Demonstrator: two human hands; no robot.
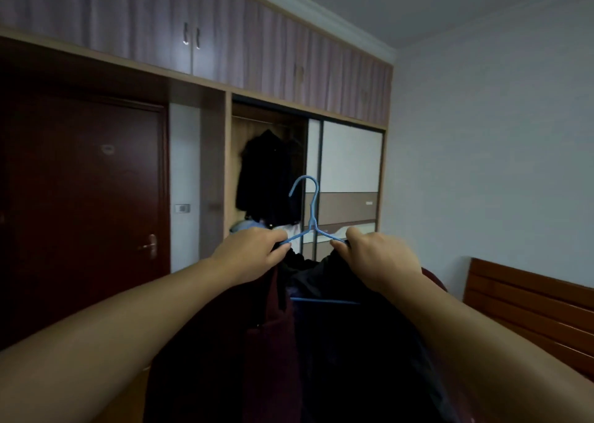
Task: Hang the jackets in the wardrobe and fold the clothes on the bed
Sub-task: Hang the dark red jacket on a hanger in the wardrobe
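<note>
We're holding a dark jacket (337, 342) up in front of us on a blue hanger (312, 220), both arms stretched out. Our left hand (254, 252) is pinching the hanger's left shoulder together with the fabric, and our right hand (376, 258) is gripping the right shoulder, fingers curled in. The jacket's hanging below our hands, well apart from the wardrobe (227, 165). Black coats (263, 172) are hanging in its open left side, and the sliding door (350, 155) is sitting over the right side.
</note>
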